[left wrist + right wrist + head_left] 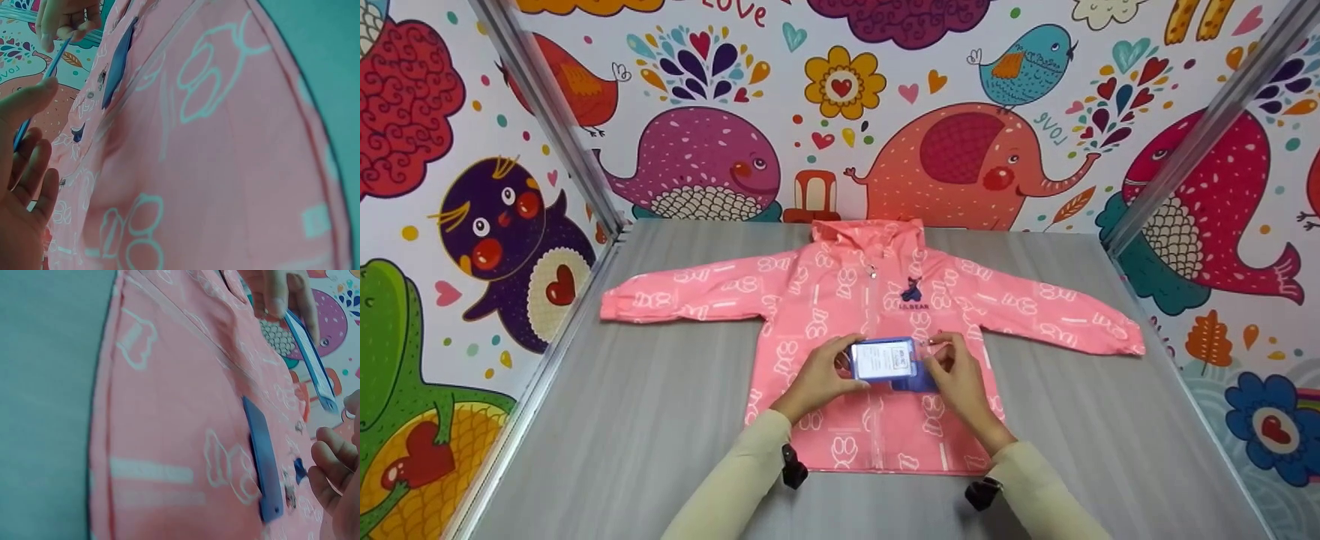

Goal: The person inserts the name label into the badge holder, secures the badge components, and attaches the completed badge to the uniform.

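My left hand [819, 379] grips a blue-framed card holder [883, 359] by its left end, thumb at the lower edge. A white printed card shows in its face. My right hand [960, 379] is at the holder's right end, fingers bent; whether they pinch it or something clear beside it is not plain. Seen edge-on in the right wrist view, the holder [310, 360] tilts, its lower end close to the right thumb. A flat blue piece [262, 458] lies on the pink jacket [825, 315] under the hands, partly hidden in the head view [915, 381].
The hooded jacket lies spread face up on a grey wood-grain table [675, 420], sleeves stretched out to both sides. It has a front zipper [872, 271] and a dark bear print [913, 291]. Cartoon-printed panels [840, 165] with metal posts [547, 112] enclose the table.
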`<state>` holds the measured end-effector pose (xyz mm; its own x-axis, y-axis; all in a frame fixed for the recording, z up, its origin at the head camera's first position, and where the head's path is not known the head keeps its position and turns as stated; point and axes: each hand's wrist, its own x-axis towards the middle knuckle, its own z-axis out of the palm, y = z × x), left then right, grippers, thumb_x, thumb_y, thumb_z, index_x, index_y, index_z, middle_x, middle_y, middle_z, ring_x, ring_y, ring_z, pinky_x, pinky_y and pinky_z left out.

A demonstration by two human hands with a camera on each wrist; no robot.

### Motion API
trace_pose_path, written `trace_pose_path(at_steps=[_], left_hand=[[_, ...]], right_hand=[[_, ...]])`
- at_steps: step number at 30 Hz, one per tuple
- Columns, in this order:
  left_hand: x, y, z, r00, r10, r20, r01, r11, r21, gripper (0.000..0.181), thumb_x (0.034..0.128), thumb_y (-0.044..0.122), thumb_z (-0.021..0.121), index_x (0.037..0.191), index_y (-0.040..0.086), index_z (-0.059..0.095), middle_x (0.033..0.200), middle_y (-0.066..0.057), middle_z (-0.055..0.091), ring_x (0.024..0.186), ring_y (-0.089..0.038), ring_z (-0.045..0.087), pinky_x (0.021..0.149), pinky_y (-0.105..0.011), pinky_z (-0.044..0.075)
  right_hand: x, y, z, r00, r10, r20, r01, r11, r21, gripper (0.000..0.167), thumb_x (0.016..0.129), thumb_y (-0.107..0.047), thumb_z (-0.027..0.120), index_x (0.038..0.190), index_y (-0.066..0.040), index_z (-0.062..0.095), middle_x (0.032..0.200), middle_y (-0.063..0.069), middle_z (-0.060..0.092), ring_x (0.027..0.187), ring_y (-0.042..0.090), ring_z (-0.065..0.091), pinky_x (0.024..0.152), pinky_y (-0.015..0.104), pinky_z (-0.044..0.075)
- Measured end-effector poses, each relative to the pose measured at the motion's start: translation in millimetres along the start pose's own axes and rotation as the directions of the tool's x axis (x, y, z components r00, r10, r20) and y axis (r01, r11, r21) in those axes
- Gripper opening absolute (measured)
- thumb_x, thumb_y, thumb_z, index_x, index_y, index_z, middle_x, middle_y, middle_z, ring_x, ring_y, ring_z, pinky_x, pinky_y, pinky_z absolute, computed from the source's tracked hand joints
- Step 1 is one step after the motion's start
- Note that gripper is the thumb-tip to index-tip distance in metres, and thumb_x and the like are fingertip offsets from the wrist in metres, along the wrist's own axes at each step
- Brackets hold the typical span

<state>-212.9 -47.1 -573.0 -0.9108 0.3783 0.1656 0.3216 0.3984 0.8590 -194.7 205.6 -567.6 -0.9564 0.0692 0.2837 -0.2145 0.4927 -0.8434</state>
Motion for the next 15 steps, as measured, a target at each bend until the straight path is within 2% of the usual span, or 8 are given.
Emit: trace_pose_path(at_steps=[5, 9, 13, 15], left_hand=[[-1.1, -4.1, -5.0, 1.000, 0.007, -0.015, -0.007, 1.000, 0.001, 0.078, 0.0700, 0.014, 0.088, 0.140, 0.013, 0.054, 0.121, -0.009, 0.065, 0.099, -0.024, 0.061, 0.084, -0.032, 0.056], [-3.2, -7.1, -8.6, 1.000, 0.014, -0.013, -0.014, 1.000, -0.021, 0.078, 0.0703, 0.012, 0.088, 0.140, 0.012, 0.054, 0.116, -0.009, 0.065, 0.091, -0.027, 0.061, 0.077, -0.034, 0.058], [-5.8, -9.4, -11.1, 1.000, -0.005, -0.008, 0.005, 1.000, -0.019, 0.078, 0.0707, 0.014, 0.088, 0.141, 0.011, 0.053, 0.117, -0.007, 0.065, 0.090, -0.023, 0.061, 0.076, -0.030, 0.057], [-6.9, -10.2, -12.2, 1.000, -0.021, -0.007, 0.021, 1.000, -0.012, 0.078, 0.0714, 0.016, 0.087, 0.141, 0.013, 0.053, 0.119, -0.005, 0.065, 0.091, -0.019, 0.059, 0.078, -0.029, 0.055]], right_hand=[[4.6, 7, -13, 1.000, -0.024, -0.016, 0.023, 0.997, -0.072, 0.024, 0.090, -0.008, 0.070, 0.112, -0.009, 0.062, 0.069, -0.002, 0.059, 0.058, 0.004, 0.046, 0.056, 0.019, 0.037], [6.0, 12, -20, 0.999, -0.029, 0.028, 0.031, 0.994, -0.104, 0.028, 0.088, -0.008, 0.072, 0.115, -0.007, 0.064, 0.074, -0.001, 0.062, 0.063, 0.006, 0.051, 0.059, 0.019, 0.044], [6.2, 18, -26, 0.995, -0.064, 0.081, 0.074, 0.989, -0.128, 0.033, 0.086, -0.009, 0.074, 0.118, -0.004, 0.065, 0.084, 0.005, 0.066, 0.074, 0.014, 0.058, 0.067, 0.021, 0.048], [6.1, 22, -28, 0.991, -0.082, 0.110, 0.098, 0.985, -0.145, 0.037, 0.085, -0.010, 0.076, 0.119, -0.003, 0.065, 0.092, 0.009, 0.067, 0.081, 0.020, 0.059, 0.071, 0.026, 0.050]])
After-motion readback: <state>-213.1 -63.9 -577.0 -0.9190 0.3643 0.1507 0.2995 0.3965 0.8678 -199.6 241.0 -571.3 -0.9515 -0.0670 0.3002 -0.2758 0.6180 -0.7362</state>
